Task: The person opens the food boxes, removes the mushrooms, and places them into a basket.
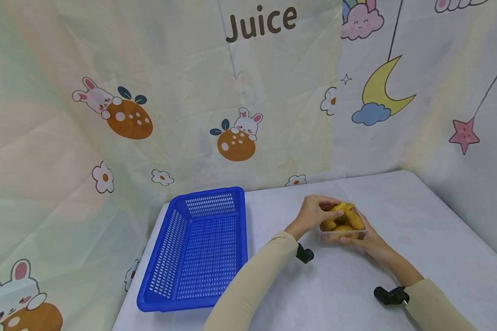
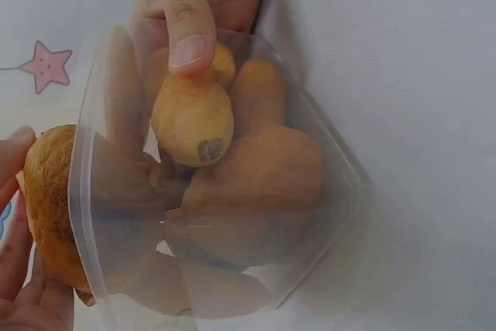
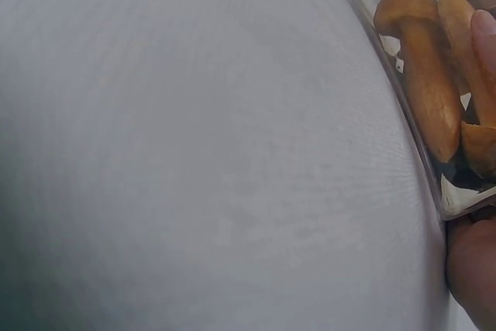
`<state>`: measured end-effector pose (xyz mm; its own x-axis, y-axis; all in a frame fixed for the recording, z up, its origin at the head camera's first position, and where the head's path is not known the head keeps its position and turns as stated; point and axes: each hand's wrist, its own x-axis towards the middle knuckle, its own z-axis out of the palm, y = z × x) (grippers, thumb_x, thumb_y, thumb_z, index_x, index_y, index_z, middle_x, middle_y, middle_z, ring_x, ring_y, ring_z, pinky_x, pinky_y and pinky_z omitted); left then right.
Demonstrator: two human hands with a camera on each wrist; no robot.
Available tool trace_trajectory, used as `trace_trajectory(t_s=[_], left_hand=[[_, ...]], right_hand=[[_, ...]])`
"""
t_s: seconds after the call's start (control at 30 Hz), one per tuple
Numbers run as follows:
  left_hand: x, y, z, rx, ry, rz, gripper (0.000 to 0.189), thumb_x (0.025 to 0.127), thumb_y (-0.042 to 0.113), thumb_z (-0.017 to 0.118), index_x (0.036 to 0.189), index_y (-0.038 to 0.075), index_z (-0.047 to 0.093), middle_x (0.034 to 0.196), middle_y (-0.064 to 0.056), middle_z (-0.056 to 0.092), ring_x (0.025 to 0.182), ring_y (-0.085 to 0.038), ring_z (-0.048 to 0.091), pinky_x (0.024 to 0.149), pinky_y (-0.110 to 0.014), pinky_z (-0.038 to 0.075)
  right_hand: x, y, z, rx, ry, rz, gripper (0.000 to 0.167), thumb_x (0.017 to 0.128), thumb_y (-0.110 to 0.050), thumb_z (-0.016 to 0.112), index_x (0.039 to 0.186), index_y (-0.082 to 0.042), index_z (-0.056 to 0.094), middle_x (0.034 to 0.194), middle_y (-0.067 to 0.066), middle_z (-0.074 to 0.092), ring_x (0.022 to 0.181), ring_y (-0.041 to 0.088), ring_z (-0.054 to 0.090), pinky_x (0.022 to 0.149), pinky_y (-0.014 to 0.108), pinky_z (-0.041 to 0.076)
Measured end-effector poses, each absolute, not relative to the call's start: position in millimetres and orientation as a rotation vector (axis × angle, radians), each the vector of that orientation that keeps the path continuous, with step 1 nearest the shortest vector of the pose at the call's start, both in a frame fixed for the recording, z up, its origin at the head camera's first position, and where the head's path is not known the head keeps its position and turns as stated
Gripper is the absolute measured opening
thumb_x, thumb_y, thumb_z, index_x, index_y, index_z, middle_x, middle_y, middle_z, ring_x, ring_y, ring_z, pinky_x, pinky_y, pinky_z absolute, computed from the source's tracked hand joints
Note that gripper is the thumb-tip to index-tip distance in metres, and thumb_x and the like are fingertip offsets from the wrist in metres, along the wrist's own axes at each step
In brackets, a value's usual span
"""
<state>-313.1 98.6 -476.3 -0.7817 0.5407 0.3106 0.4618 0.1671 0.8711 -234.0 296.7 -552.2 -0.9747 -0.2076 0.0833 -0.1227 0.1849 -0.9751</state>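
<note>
A small clear plastic box (image 1: 329,238) of brown mushrooms (image 1: 353,219) is on the table, right of the middle in the head view. My left hand (image 1: 312,212) reaches over its top from the left and pinches a mushroom (image 2: 53,199) at the rim, brown cap showing in the left wrist view. From the right, my right hand (image 1: 372,243) grips the box, its thumb across the near wall. Through that wall more mushrooms appear, one with its pale stem end (image 2: 194,118) facing out. The right wrist view catches the box only at its edge, with a long-stemmed mushroom (image 3: 426,75) inside.
A blue plastic basket (image 1: 244,230) with slotted walls stands left of the box, and nothing shows inside it. White cloth (image 1: 406,220) covers the table. Printed curtains (image 1: 182,115) hang behind and along the sides.
</note>
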Motion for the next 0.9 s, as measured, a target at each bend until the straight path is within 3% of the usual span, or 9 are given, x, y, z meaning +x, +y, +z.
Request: trace_trajectory(t_s=[0.3,0.7,0.9], left_hand=[[-314,100,-459,0.947,2.259,1.741,0.029,0.083,0.014,0.082,0.111,0.008,0.078,0.102,0.006,0.075,0.085,0.003,0.067,0.075,-0.018,0.056],[-306,79,-424,0.999,2.200,1.775,0.030,0.081,0.013,0.084,0.110,0.009,0.077,0.100,0.010,0.074,0.089,0.000,0.067,0.080,-0.019,0.056],[-301,59,-398,1.105,2.154,1.827,0.030,0.082,0.011,0.084,0.110,0.006,0.077,0.103,0.005,0.075,0.091,-0.003,0.068,0.082,-0.023,0.056]], right_hand=[[-234,296,-552,-0.270,2.379,-1.916,0.111,0.090,-0.011,0.075,0.160,-0.028,-0.010,0.164,0.020,-0.008,0.146,0.049,-0.007,0.107,0.076,-0.004],[-237,293,-556,-0.294,2.365,-1.923,0.106,0.091,-0.012,0.073,0.160,-0.033,-0.006,0.161,0.019,0.009,0.142,0.043,0.013,0.110,0.074,0.010],[-237,295,-557,-0.297,2.348,-1.953,0.108,0.091,-0.009,0.072,0.160,-0.030,-0.008,0.163,0.020,0.004,0.145,0.044,0.006,0.110,0.074,0.005]])
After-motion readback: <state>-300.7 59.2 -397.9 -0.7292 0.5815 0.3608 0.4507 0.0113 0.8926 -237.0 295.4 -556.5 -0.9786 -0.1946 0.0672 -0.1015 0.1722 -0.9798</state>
